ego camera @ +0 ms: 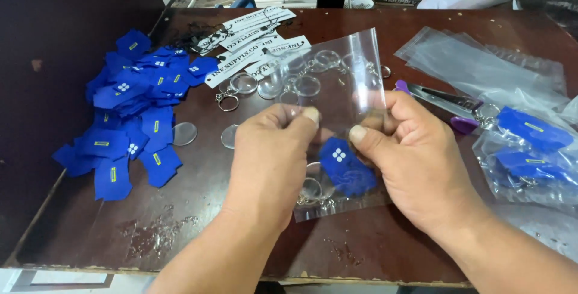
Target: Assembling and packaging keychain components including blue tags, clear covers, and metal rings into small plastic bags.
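I see a glossy clear bag point(346, 89) holding a blue fabric piece point(345, 164) and ring, over the worn brown worktop point(198, 210). My left hand point(268, 158) and right hand point(415, 155) both pinch it, fingers curled.

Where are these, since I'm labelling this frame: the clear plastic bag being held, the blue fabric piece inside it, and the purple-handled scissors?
Clear plastic bag point(355, 71), head view, upper bare film.
Blue fabric piece point(344, 164), head view, its middle.
Purple-handled scissors point(465, 125), head view, lower handle.

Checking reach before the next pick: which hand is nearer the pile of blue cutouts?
Left. The left hand sits just right of the pile of blue cutouts; the right hand is farther right, beyond the clear bag.
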